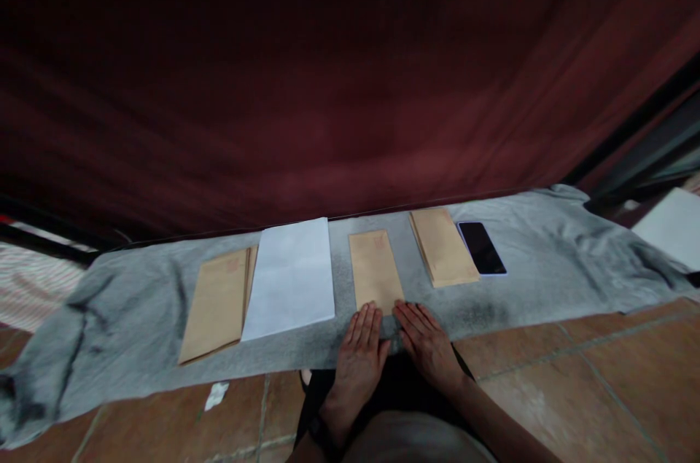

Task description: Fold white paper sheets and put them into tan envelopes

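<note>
My left hand (361,348) and my right hand (424,340) lie flat, fingers stretched out, side by side on a grey cloth (136,317). Their fingertips touch the near edge of a single brown envelope (375,270) in the middle. Neither hand holds anything. Left of that envelope lies a white sheet of paper (292,275), and beyond it a stack of brown envelopes (216,302). To the right sits another stack of brown envelopes (442,246), with a black phone (481,248) beside it.
The grey cloth is spread over a brown tiled floor (590,383). A dark red curtain (328,84) hangs behind it. A small white scrap (216,394) lies on the tiles at the left. A white sheet (670,226) shows at the far right.
</note>
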`<state>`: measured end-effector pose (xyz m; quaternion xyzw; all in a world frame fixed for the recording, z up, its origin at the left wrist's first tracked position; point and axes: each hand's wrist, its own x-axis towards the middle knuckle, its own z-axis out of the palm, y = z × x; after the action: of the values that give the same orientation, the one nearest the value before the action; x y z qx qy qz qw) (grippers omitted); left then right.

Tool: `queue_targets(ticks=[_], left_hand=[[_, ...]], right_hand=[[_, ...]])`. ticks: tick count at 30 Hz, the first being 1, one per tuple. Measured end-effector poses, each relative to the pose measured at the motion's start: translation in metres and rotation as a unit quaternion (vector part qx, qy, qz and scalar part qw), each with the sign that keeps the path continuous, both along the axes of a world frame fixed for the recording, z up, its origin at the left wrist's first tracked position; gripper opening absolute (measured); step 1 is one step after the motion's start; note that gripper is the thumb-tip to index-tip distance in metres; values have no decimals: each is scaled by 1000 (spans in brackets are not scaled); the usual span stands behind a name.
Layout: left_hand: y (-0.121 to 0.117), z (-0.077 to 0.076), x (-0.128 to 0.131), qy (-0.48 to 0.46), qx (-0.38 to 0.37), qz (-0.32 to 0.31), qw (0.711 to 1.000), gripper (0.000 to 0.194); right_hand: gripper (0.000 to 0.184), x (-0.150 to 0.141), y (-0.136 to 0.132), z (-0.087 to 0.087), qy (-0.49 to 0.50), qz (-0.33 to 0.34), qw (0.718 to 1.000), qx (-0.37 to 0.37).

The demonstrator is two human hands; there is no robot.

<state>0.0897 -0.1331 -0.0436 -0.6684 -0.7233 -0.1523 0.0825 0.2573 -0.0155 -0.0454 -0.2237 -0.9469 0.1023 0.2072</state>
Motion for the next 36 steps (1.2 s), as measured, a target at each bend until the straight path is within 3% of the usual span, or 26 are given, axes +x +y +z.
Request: queue_targets(ticks=[8, 17, 23, 30, 36], left_hand=[[-10, -2, -10, 14, 10, 20, 1000, 56], [-10, -2, -7, 66, -15, 26, 997, 60], [-7, 1, -10, 58, -14, 22, 998, 52], [16, 7, -10, 16, -34, -2, 999, 54], [59, 3, -25, -6, -55, -22, 998, 54]], right_hand=[[51, -2, -2, 4, 13, -10, 1000, 0], [49, -28, -19, 6, -1, 14, 1000, 12], [47, -20, -16, 5, 4, -4, 999, 32], [46, -18, -14, 1, 17, -3, 999, 27], [43, -18, -12, -2, 33, -1, 999, 13]])
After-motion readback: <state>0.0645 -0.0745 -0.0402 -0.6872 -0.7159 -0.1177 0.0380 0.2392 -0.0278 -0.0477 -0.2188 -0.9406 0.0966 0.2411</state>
